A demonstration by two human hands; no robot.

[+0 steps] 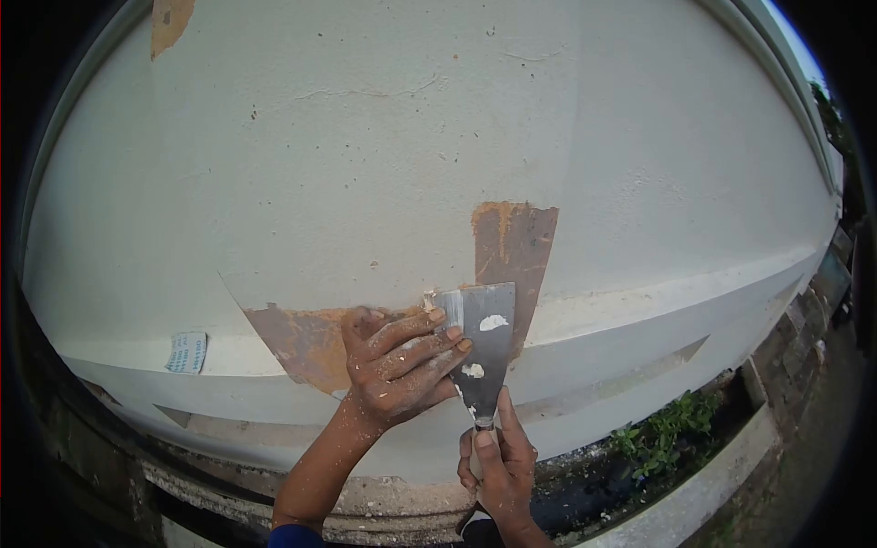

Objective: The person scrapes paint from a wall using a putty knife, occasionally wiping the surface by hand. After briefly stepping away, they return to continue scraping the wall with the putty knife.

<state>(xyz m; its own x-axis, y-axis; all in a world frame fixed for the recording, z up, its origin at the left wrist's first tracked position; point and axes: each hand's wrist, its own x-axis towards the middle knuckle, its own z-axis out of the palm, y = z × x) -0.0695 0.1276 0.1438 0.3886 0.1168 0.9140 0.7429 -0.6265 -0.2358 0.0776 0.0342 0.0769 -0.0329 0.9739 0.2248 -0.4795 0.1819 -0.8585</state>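
Note:
My right hand (501, 461) is closed around the pale handle of a putty knife (489, 352), low in the view. Its wide metal blade points up against the wall, with white flecks on the grey face and a brighter strip along the left. My left hand (397, 361) lies with fingers stretched out, their tips on the left side of the blade. Dust and small chips cling to this hand and forearm. Behind the blade is a bare brown patch (521, 242) where the white coat is off. Another bare patch (297, 342) lies left of my left hand.
The pale wall (365, 201) has pits and a thin crack. A printed paper scrap (186, 353) rests on the ledge at left. Another bare spot (169, 26) shows at the top left. Below the wall are green plants (671, 434) and a concrete curb (703, 484).

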